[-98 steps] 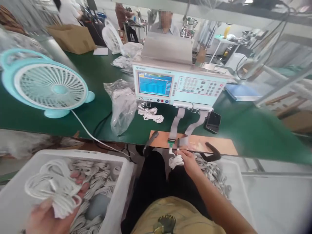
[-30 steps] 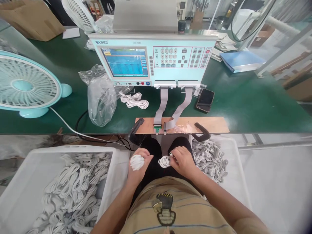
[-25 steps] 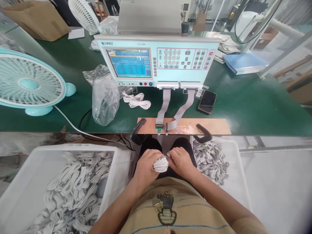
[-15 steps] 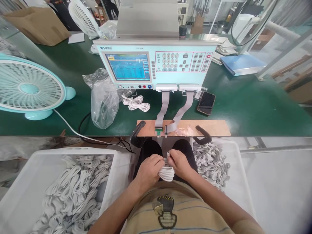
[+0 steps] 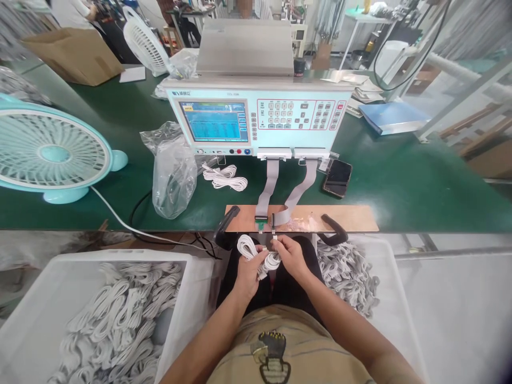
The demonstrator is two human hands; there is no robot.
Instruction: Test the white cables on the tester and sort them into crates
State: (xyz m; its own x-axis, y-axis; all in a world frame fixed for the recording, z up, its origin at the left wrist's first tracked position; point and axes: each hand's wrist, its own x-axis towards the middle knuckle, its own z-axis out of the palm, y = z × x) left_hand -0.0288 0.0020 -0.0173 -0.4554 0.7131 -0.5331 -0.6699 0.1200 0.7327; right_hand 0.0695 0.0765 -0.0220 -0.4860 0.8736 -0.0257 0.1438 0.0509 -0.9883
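Note:
A coiled white cable (image 5: 247, 247) is gripped in my left hand (image 5: 248, 274), over my lap. One of its plugs sticks up by my left thumb. My right hand (image 5: 293, 257) pinches the cable's other plug (image 5: 274, 238) just below a small connector (image 5: 273, 231) at the board's front edge. Whether plug and connector touch, I cannot tell. A small green circuit board (image 5: 261, 226) with another connector sits to the left. Two grey ribbon cables (image 5: 269, 184) run from these connectors up to the tester (image 5: 256, 96), whose screen is lit.
Black clamps (image 5: 226, 226) hold the copper-coloured board (image 5: 352, 216) at the table edge. White bins (image 5: 188, 298) with many coiled cables flank my legs. On the green table are a phone (image 5: 338, 177), a plastic bag (image 5: 174, 178), another cable coil (image 5: 226, 177) and a fan (image 5: 54, 153).
Both hands have moved forward, towards the board. The cable coil has turned and now shows to both sides of my left fingers. My right hand has brought the plug up to the connector.

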